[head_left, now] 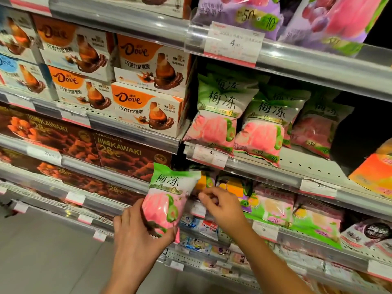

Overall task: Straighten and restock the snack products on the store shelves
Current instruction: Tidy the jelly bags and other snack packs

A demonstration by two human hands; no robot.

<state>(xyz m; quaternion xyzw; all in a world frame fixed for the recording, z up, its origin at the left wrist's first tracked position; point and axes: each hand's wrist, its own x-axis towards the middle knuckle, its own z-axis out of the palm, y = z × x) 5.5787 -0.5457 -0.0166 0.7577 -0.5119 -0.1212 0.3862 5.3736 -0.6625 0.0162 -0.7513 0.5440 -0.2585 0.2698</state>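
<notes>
The person's left hand (pixel 140 232) grips a soft plastic snack pouch, green at the top and pink below (pixel 167 200), by its lower end, fingers and thumb curled round the bottom corner. The pouch stands nearly upright in the air in front of the grey metal shelf edge (pixel 118 177), tilted a little to the right, not resting on any shelf. The right hand (pixel 220 205) reaches in just beside the pouch's right edge, fingers bent and drawn together close to the pouch and to a small orange and yellow packet (pixel 202 182) behind it; I cannot tell whether those fingers pinch anything.

One shelf up, to the right, three matching green and pink pouches (pixel 263 119) stand in a row, leaning on one another, above a white price label with a pink strip (pixel 211 155). Left of them, orange and white Dove chocolate boxes (pixel 146 109) are stacked two high. Below those lie dark brown Kawaki chocolate boxes (pixel 131 155). On the shelf past the right hand sit pastel pouches in pink, yellow and green (pixel 277 206). Purple and pink bags (pixel 318 18) fill the top shelf.
</notes>
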